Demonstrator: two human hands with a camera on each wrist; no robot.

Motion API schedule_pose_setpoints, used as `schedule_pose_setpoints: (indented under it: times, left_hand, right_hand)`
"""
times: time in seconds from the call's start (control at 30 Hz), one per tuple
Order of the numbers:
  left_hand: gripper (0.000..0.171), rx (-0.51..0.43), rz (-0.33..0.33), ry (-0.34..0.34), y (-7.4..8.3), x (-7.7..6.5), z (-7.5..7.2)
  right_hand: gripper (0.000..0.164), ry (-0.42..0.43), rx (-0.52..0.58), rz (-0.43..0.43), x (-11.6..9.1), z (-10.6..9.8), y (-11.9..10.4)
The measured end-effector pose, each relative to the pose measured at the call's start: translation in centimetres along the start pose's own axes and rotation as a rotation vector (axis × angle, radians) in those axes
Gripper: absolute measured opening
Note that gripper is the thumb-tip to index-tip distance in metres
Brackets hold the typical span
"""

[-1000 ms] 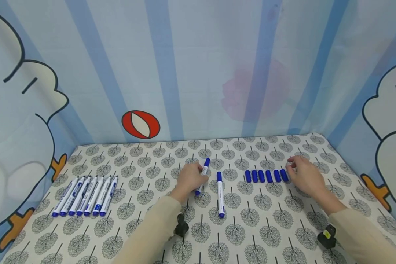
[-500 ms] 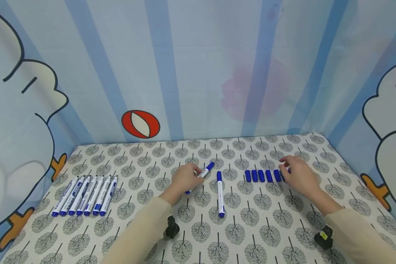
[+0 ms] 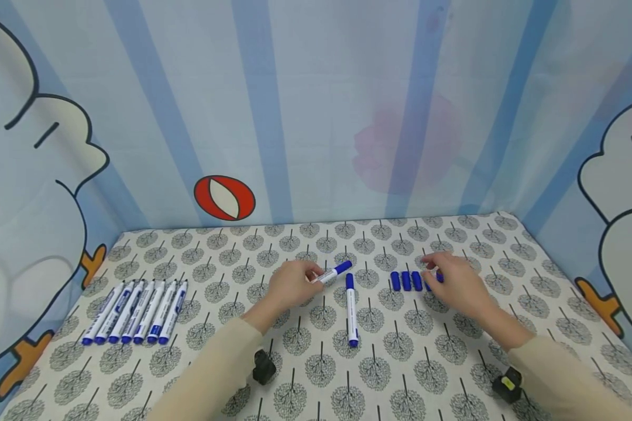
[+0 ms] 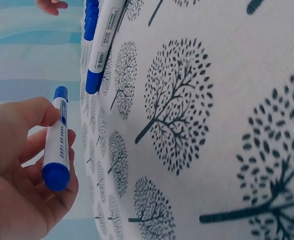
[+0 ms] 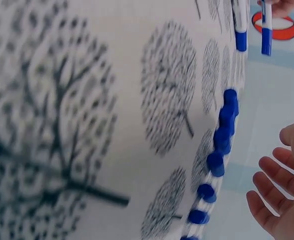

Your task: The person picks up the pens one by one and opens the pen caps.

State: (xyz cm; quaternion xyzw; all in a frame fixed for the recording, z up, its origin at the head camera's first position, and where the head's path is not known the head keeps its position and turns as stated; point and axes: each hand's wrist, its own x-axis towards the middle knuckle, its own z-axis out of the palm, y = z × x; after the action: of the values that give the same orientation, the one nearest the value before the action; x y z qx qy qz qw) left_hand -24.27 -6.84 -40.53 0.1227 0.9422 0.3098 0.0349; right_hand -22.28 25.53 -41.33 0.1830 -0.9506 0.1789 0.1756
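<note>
My left hand pinches a white marker with a blue cap between thumb and fingers, tilted with its capped end up to the right. Just right of it, a second capped marker lies on the cloth. My right hand is over the right end of a row of loose blue marker caps, partly covering some of them. Its fingers are loosely bent and hold nothing, as the right wrist view shows, with the caps beside them.
At the left of the table lie several uncapped markers side by side, dark tips pointing away. A tree-patterned cloth covers the table. Behind it hangs a blue striped curtain with a red ball print.
My left hand has drawn a little left and turned its marker from near upright to a flatter slant. My right hand has moved left, from beside the cap row to over its right end.
</note>
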Motion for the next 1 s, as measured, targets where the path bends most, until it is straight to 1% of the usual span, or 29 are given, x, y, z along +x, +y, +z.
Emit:
schedule_pose_setpoints:
  times: [0.23, 0.53, 0.63, 0.87, 1.0]
  left_hand:
    - [0.024, 0.022, 0.046, -0.01, 0.3, -0.8, -1.0]
    - [0.028, 0.039, 0.087, -0.019, 0.6, -1.9, -2.4]
    - [0.028, 0.06, 0.114, -0.018, 0.6, -2.1, -2.7]
    - [0.026, 0.081, 0.204, -0.03, 0.7, -2.9, -3.0]
    - [0.025, 0.092, 0.231, -0.042, 0.9, -3.3, -3.1]
  right_hand:
    - [0.034, -0.022, 0.041, -0.064, 0.3, 0.2, -2.2]
    - [0.036, -0.031, 0.081, -0.134, 0.8, 0.1, -4.6]
    - [0.035, -0.032, 0.092, -0.167, 0.9, 0.2, -5.3]
    - [0.037, -0.038, 0.117, -0.223, 1.3, 0.5, -6.9]
    - [0.037, -0.054, 0.139, -0.242, 1.4, 0.7, -8.0]
